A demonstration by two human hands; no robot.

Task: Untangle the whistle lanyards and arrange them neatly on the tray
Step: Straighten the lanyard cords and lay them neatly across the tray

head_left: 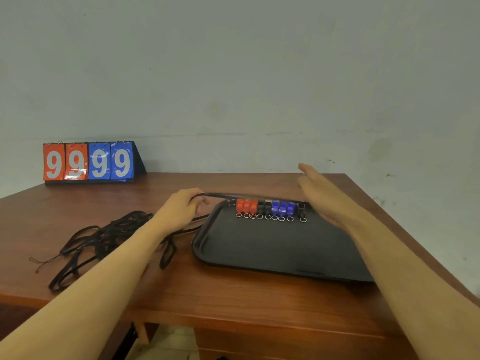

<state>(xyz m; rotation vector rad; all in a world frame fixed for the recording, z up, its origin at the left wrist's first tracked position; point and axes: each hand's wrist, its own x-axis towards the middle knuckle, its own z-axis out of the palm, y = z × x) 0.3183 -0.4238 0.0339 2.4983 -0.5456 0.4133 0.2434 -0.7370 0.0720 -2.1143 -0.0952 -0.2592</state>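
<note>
A black tray [259, 248] lies on the wooden table. Along its far edge stands a row of whistles [270, 207], red, black and blue, each with a small metal ring. My left hand [181, 206], just left of the tray, pinches a black lanyard [223, 195] that stretches rightward over the tray's far rim. My right hand [319, 193] hovers flat with straight fingers above the tray's far right corner, holding nothing. A tangled heap of black lanyards [104, 237] lies on the table to the left, partly under my left forearm.
A flip scoreboard [89, 162] showing 99 in red and 99 in blue stands at the table's far left against the wall. The table [233, 294] ends close behind the tray on the right and at the front edge below my arms.
</note>
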